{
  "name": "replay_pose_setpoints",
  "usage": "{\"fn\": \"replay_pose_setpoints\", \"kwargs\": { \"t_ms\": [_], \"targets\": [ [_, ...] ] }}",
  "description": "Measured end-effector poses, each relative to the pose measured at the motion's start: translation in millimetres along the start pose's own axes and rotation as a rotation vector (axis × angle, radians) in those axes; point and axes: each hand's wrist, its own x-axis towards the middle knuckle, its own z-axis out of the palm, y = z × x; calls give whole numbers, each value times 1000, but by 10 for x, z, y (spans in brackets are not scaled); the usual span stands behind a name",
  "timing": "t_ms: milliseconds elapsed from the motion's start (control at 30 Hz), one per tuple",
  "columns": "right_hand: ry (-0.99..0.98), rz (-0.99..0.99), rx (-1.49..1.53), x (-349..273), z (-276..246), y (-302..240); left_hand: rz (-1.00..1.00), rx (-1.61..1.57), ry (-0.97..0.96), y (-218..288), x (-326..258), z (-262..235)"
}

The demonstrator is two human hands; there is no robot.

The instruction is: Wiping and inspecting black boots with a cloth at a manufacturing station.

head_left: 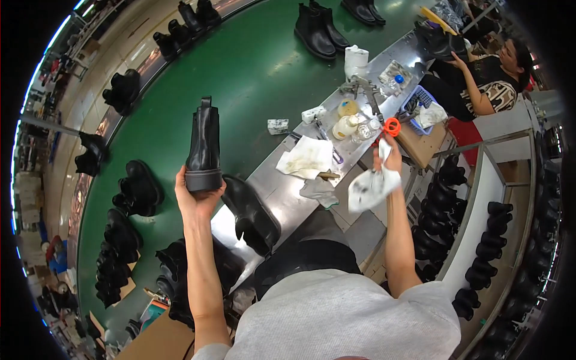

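Observation:
My left hand (198, 195) is closed around the sole end of a black ankle boot (205, 141), held up above the green surface with its heel toward me and its pull tab pointing away. In my right hand (391, 157) a white cloth with dark smudges (375, 189) hangs down, slightly blurred. Just beyond that hand are orange loops (392, 126), like scissor handles; whether my fingers touch them I cannot tell. Another black boot (249, 213) lies on its side at the metal bench edge, right of my left hand.
A metal bench (264, 174) carries a stained cloth (306, 157), bottles (345, 127) and white blocks. Black boots (315, 30) stand around the green table (252, 78). At right are a blue basket (423, 108), a boot rack (480, 198) and a seated co-worker (480, 90) handling a boot.

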Motion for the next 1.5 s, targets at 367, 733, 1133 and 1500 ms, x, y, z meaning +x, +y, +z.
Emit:
{"fn": "replay_pose_setpoints", "kwargs": {
  "t_ms": [367,733,1133,1500],
  "targets": [
    [-256,-791,-846,-113,-380,593,16,37,88,-409,62,382],
    [-361,121,-247,770,-100,-216,279,283,19,-592,124,252],
    [-1314,-183,-765,-1022,2133,-658,102,664,14,-622,-52,261],
    [-1285,-117,-856,-1088,2274,-390,30,676,47,-540,-209,217]
  ]
}}
